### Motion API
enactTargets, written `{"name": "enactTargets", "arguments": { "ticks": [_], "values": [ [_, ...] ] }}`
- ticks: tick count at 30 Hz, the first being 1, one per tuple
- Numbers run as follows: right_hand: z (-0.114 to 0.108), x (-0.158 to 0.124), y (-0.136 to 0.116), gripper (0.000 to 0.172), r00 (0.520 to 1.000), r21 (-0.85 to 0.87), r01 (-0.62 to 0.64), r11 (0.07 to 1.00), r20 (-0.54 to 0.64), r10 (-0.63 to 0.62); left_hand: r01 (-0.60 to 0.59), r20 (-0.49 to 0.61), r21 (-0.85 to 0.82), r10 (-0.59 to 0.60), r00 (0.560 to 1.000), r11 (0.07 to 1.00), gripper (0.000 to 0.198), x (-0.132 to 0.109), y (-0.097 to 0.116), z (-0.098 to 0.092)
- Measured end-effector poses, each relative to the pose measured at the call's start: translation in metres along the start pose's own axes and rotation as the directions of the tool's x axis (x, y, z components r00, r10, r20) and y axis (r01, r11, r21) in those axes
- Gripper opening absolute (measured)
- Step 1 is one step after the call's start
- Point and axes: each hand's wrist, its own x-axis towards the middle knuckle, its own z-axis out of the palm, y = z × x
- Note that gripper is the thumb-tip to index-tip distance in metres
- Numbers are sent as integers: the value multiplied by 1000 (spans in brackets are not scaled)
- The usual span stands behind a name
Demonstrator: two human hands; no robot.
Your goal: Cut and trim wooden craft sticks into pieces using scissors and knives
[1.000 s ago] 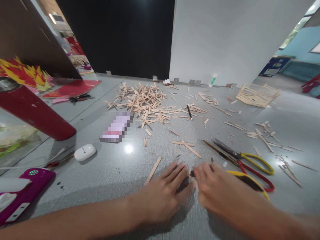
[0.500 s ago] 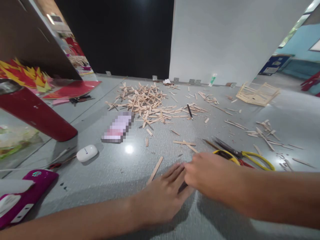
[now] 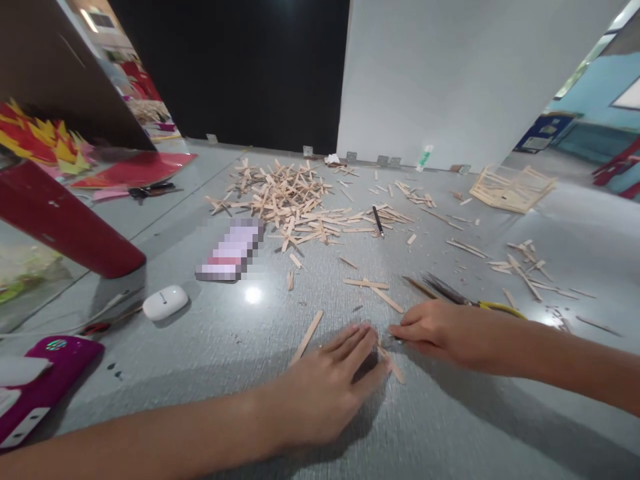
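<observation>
My left hand (image 3: 327,383) rests low over the grey table, its fingertips and thumb holding a wooden craft stick (image 3: 397,372) down against the surface. Part of that stick is hidden under the fingers. Just right of it, my right hand (image 3: 430,331) pinches a small, thin, shiny piece that looks like a blade (image 3: 393,341), close to the stick's edge. Beyond the right wrist lie scissors with yellow handles (image 3: 463,297), partly covered by the forearm. Another craft stick (image 3: 307,337) lies beyond my left hand, and two crossed sticks (image 3: 370,283) lie farther off.
A heap of craft sticks (image 3: 285,193) spreads at the back, with a black pen-like tool (image 3: 378,221) beside it. A phone (image 3: 231,250), white case (image 3: 165,303), red cylinder (image 3: 75,220) and magenta device (image 3: 55,380) stand left. A stick frame (image 3: 513,190) sits back right.
My right hand has moved right, away from my left fingers, uncovering the shiny piece and the stick's near end. My left hand stays nearly in place. The view has shifted slightly.
</observation>
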Motion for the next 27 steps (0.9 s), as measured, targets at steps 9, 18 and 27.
{"name": "enactTargets", "arguments": {
  "ticks": [9, 18, 27],
  "values": [
    [25, -14, 13, 33, 989, 155, 82, 984, -138, -60, -23, -29, 46, 24, 999, 999, 56, 1, -1, 0],
    [51, -12, 6, 33, 932, -70, 100, 993, -342, -118, -30, -28, 44, 31, 999, 999, 58, 0, -2, 4],
    [55, -21, -9, 22, 910, -139, -100, 985, -413, 34, 9, -105, 52, -3, 994, 999, 46, 2, -2, -4]
  ]
}}
